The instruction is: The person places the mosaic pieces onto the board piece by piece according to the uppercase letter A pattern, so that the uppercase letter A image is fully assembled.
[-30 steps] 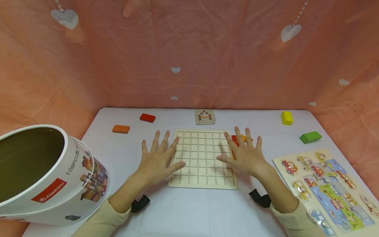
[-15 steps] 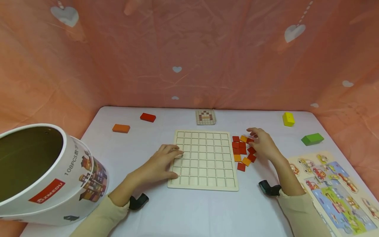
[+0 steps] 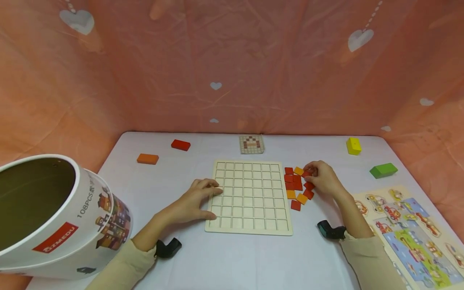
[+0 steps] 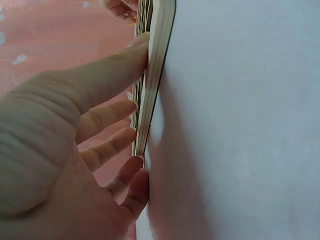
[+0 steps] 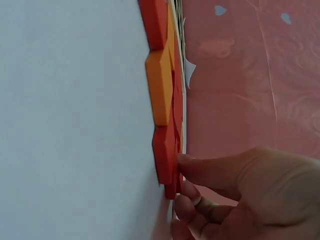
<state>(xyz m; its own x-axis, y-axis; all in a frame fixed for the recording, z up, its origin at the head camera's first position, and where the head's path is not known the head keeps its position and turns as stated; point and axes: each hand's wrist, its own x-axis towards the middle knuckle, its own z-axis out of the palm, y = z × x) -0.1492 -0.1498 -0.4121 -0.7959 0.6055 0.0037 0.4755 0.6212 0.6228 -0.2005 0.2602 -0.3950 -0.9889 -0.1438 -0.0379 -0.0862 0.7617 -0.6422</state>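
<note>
The red tile (image 3: 306, 174), at the far right of the loose cluster of red and orange tiles (image 3: 296, 186) just beside the grid board's right edge, sits pinched under the curled fingers (image 3: 312, 169) of your right hand (image 3: 323, 178); the right wrist view shows thumb and fingertips closed on its edge while it lies flat on the bench (image 3: 235, 257). The grid board (image 3: 248, 196) lies at the middle of the bench, its squares unfilled. Your left hand (image 3: 193, 200) rests on the board's left edge, fingers loosely extended and pressing its rim and top, gripping nothing. A small pattern card (image 3: 251, 144) lies toward the far edge, with a red block (image 3: 180, 144) and an orange block (image 3: 147, 158) toward the far left corner. A yellow block (image 3: 353, 145) and a green block (image 3: 383, 170) sit toward the far right corner. A vehicle puzzle (image 3: 409, 233) occupies the near right corner; a round tub (image 3: 54, 217) stands at the near left.
</note>
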